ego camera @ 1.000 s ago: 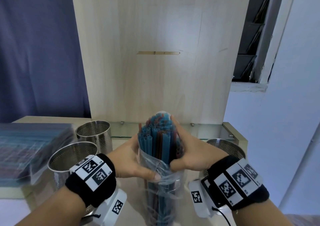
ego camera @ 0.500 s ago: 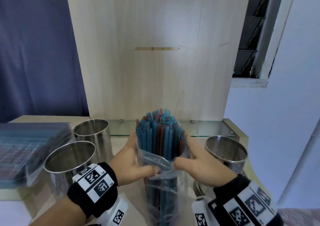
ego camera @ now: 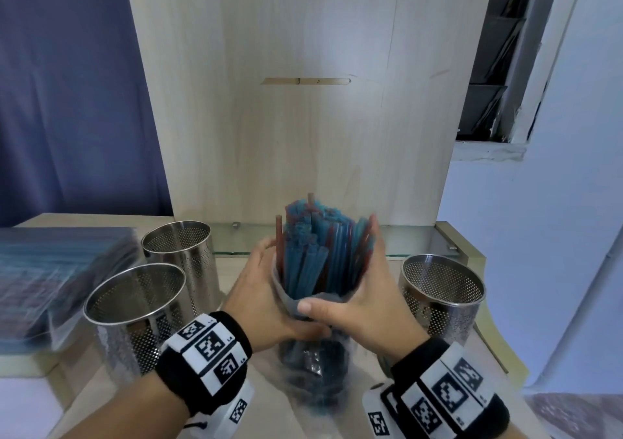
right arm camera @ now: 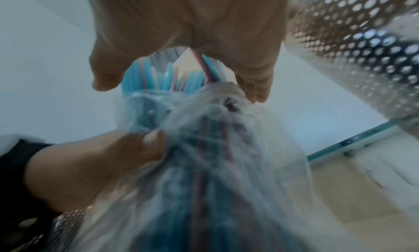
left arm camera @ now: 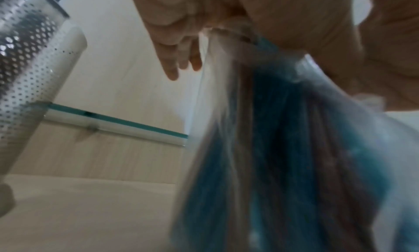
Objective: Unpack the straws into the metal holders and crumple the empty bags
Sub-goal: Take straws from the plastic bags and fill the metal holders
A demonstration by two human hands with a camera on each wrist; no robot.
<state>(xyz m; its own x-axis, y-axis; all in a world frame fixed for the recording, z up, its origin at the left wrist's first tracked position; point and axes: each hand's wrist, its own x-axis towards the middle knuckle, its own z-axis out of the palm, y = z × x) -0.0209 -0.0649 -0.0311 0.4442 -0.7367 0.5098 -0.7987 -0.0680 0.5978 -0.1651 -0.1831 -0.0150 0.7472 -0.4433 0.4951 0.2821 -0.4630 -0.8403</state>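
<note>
- The bundle of straws [ego camera: 315, 253], blue and red, stands upright at lower centre of the head view, its upper ends fanning out above the open mouth of a clear plastic bag [ego camera: 312, 364]
- The bag covers the lower part of the bundle and reaches down toward the tabletop [ego camera: 232, 263]; whether its bottom touches the tabletop cannot be told, as this area is blurred
- The left hand [ego camera: 266, 298] is at the left side of the bundle, fingers curled round the bag; in the right wrist view its thumb presses into gathered plastic
- The right hand [ego camera: 362, 300] is at the right side of the bundle, fingers reaching up along the straws and thumb laid across the front rim of the bag, gripping it
- Both wrists carry black bands with black-and-white coded markers
- Two perforated metal holders stand left of the hands: the near left holder [ego camera: 136, 317] at lower left and the far left holder [ego camera: 180, 256] just behind it
- A third perforated holder, the right holder [ego camera: 443, 295], stands just right of the right hand
- A stack of packed straw bags [ego camera: 57, 280] lies at the left edge of the frame, blurred
- A light wooden panel [ego camera: 303, 101] rises behind the tabletop, with a glass strip along its base
</note>
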